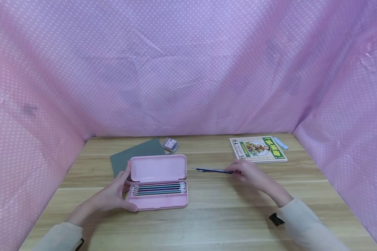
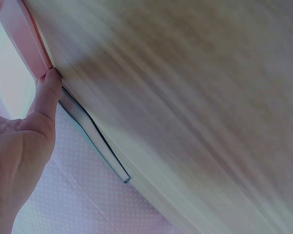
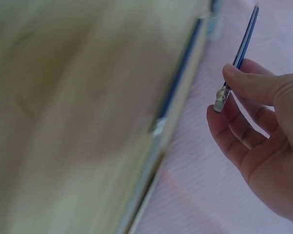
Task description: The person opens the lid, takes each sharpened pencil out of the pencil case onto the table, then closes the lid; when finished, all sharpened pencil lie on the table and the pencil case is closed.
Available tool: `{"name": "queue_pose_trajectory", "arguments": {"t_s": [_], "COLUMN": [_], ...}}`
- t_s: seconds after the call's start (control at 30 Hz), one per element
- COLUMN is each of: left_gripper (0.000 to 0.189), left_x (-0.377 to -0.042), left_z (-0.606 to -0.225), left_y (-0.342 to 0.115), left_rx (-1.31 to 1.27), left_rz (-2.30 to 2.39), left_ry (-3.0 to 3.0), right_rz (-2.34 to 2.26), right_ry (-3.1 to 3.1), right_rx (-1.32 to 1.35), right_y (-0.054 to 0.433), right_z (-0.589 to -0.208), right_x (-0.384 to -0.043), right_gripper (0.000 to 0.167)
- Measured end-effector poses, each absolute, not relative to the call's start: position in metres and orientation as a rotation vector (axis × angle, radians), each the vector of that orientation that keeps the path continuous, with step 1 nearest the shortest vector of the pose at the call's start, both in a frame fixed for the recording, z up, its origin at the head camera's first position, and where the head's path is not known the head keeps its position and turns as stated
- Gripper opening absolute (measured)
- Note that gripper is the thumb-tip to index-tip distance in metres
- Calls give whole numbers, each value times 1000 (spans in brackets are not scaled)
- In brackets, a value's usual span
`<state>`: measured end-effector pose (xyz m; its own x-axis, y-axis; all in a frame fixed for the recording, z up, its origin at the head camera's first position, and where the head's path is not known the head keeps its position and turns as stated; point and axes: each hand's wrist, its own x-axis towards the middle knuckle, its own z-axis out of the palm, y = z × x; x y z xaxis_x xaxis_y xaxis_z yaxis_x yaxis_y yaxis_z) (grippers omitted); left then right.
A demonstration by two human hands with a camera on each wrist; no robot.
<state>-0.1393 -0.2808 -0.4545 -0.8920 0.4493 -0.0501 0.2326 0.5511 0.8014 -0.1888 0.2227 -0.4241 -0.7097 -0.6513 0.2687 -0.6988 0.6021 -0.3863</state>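
A pink pencil case (image 1: 158,166) lies open on the table, with several pencils (image 1: 159,189) side by side in its long compartment. At its left side my left hand (image 1: 110,196) holds it, thumb by the front corner and fingers by the raised lid. In the left wrist view a fingertip touches the pink case (image 2: 31,44). To the right of the case, my right hand (image 1: 250,175) pinches a dark blue pencil (image 3: 244,44) near its eraser end. Another blue pencil (image 3: 181,70) rests on the tabletop close by.
Behind the case lies a grey-green notebook (image 1: 138,153), with a small clear box (image 1: 170,144) beside it. A colourful illustrated book (image 1: 258,149) and a light blue strip-like object (image 1: 281,143) are at the back right. Pink dotted cloth (image 1: 188,76) surrounds the wooden table (image 1: 207,223).
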Motion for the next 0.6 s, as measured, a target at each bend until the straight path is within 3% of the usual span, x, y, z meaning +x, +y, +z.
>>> {"name": "queue_pose_trajectory", "arguments": {"t_s": [0.6], "left_gripper": [152], "left_x": [-136], "left_z": [-451], "left_y": [-280], "left_rx": [580], "left_rz": [1262], "left_ry": [2540], "right_rz": [597], "right_ry": [-2688], "right_rx": [1175], "right_y": [248], "right_z": [-454], "right_x": [-196], "right_gripper": [28]}}
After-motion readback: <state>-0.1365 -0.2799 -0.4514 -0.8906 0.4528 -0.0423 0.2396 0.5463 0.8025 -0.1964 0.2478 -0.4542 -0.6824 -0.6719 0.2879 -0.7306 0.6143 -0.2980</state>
